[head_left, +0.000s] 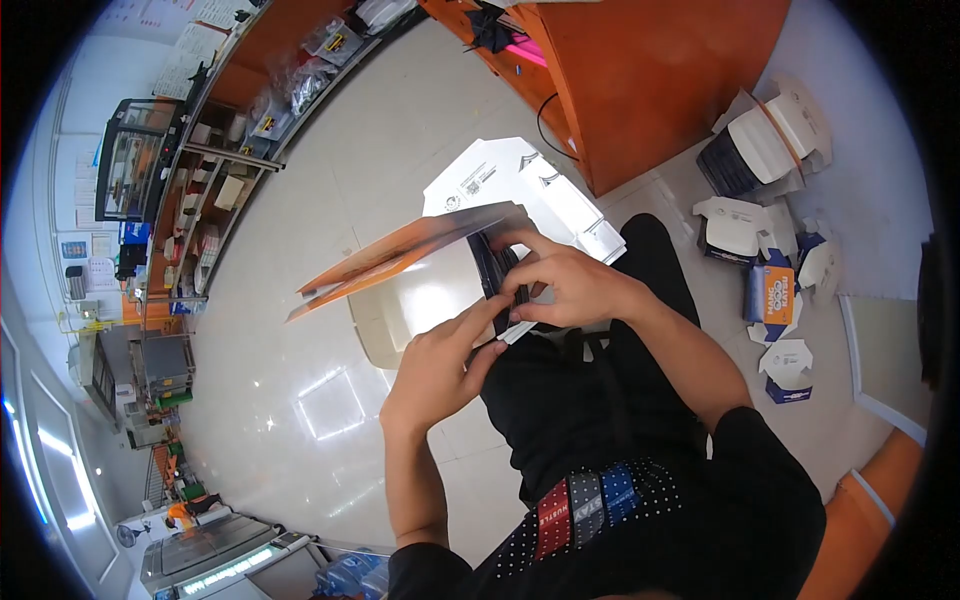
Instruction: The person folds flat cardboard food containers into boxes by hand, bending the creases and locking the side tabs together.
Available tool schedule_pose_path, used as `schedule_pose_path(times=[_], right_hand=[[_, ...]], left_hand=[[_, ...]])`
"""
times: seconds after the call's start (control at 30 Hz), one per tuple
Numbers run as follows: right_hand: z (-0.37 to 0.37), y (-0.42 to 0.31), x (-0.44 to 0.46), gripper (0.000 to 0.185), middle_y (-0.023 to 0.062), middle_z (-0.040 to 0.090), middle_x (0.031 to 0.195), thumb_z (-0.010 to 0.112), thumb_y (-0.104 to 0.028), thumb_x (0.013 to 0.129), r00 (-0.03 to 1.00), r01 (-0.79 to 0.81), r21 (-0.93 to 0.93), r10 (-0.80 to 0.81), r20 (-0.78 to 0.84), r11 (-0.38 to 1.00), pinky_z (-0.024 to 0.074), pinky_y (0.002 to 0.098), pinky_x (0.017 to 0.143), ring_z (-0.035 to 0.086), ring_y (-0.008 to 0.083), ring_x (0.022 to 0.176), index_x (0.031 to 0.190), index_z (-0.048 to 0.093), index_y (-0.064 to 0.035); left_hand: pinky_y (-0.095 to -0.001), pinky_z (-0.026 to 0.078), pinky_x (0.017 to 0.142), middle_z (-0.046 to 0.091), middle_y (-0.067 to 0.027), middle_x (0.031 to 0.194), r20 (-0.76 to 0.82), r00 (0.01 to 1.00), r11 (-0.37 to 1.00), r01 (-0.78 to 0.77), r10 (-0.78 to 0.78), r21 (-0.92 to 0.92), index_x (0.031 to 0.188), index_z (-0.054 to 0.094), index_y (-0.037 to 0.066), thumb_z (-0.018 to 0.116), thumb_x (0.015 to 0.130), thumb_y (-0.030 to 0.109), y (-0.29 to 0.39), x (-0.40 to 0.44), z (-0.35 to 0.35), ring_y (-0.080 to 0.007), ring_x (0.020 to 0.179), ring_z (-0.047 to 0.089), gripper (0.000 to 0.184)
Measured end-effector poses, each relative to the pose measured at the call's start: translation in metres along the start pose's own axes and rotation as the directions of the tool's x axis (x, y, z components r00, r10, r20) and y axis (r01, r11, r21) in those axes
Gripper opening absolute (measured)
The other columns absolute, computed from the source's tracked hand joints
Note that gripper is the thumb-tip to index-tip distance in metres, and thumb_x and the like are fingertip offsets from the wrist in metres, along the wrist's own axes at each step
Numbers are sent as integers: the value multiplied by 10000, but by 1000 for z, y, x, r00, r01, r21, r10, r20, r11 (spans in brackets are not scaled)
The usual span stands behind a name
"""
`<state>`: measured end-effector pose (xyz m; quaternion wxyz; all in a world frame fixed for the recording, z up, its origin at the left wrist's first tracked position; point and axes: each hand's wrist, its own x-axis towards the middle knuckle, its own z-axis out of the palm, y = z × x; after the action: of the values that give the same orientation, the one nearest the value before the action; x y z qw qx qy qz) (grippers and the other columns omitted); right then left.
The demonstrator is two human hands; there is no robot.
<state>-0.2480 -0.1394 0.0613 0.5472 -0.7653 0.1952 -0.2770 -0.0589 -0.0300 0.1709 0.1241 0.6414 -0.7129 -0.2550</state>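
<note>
An open carton with pale inner walls and an orange printed flap lies tilted before my lap. White die-cut cardboard with black print sits behind and beside it. My left hand presses its fingers and thumb on the dark edge of the folded card at the carton's near side. From the right, my right hand grips the same dark layered edge with bent fingers. Both hands almost touch there. The fingertips are partly hidden among the layers.
Several boxes and cartons lie on the floor at the right, near an orange cabinet. Shelves with bagged goods run along the left. Far off at lower left is a person in orange.
</note>
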Motion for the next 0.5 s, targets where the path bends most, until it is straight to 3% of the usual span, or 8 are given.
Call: schedule_pose_path(times=[0.07, 0.17, 0.2, 0.27, 0.3, 0.37, 0.43, 0.5], right_hand=[[4, -6, -2, 251, 234, 522, 1396, 782, -254, 880, 996, 26, -59, -30, -82, 998, 589, 399, 855, 705, 330, 1019, 961, 742, -19], [22, -32, 0, 390, 264, 616, 1289, 721, -356, 896, 972, -148, -284, 86, -219, 948, 570, 448, 861, 707, 402, 897, 1002, 731, 20], [32, -34, 1, 371, 269, 628, 1251, 711, -330, 896, 959, -137, -323, 44, -279, 936, 576, 458, 831, 707, 409, 873, 971, 717, 32], [51, -32, 7, 338, 279, 652, 1177, 690, -280, 894, 920, -114, -407, -58, -388, 906, 588, 477, 769, 707, 423, 825, 911, 690, 57], [53, -37, 9, 234, 266, 673, 1029, 656, -186, 878, 899, -113, -425, -90, -429, 898, 591, 490, 687, 696, 419, 730, 831, 657, 43], [51, -38, 10, 193, 260, 680, 1050, 645, -131, 884, 901, -145, -431, -62, -430, 890, 580, 477, 711, 681, 434, 759, 889, 650, 62], [39, -40, 7, 139, 255, 685, 1009, 620, -60, 884, 904, -166, -426, -35, -426, 890, 566, 472, 712, 668, 440, 784, 892, 635, 78], [23, -38, 6, 151, 242, 666, 902, 617, -91, 879, 881, -153, -462, -91, -465, 874, 560, 497, 673, 661, 444, 721, 824, 632, 49]], left_hand=[[-399, 576, 786, 741, -156, 1095, -94, 994, 966, 29, -55, -257, 1249, 657, 42, 711, 947, 183, -15, -12, -2, -299, 910, 743, 338], [-398, 571, 818, 718, -142, 1205, -641, 763, 926, 297, -83, 234, 1309, 619, 2, 699, 947, 160, -68, -26, -4, -281, 994, 724, 403], [-389, 567, 831, 715, -168, 1196, -693, 692, 862, 463, -204, 208, 1326, 623, 16, 706, 934, 161, -70, -26, -9, -288, 1024, 706, 426], [-369, 574, 779, 725, -181, 1110, -628, 692, 905, 421, -357, -51, 1337, 622, 19, 712, 912, 119, -79, -24, -11, -279, 938, 721, 446], [-362, 574, 757, 728, -178, 1074, -615, 673, 890, 443, -411, -110, 1334, 621, 13, 711, 903, 103, -77, -25, -11, -269, 898, 724, 450], [-349, 573, 712, 732, -172, 1003, -580, 636, 850, 475, -510, -228, 1329, 618, 0, 710, 885, 71, -69, -25, -13, -249, 817, 728, 460], [-339, 570, 683, 733, -158, 961, -569, 636, 848, 466, -520, -254, 1334, 615, -4, 698, 871, 42, -60, -26, -10, -231, 773, 731, 473], [-336, 566, 650, 735, -147, 914, -571, 660, 869, 423, -489, -255, 1321, 626, -8, 672, 861, 26, -49, -31, -4, -218, 748, 740, 464]])
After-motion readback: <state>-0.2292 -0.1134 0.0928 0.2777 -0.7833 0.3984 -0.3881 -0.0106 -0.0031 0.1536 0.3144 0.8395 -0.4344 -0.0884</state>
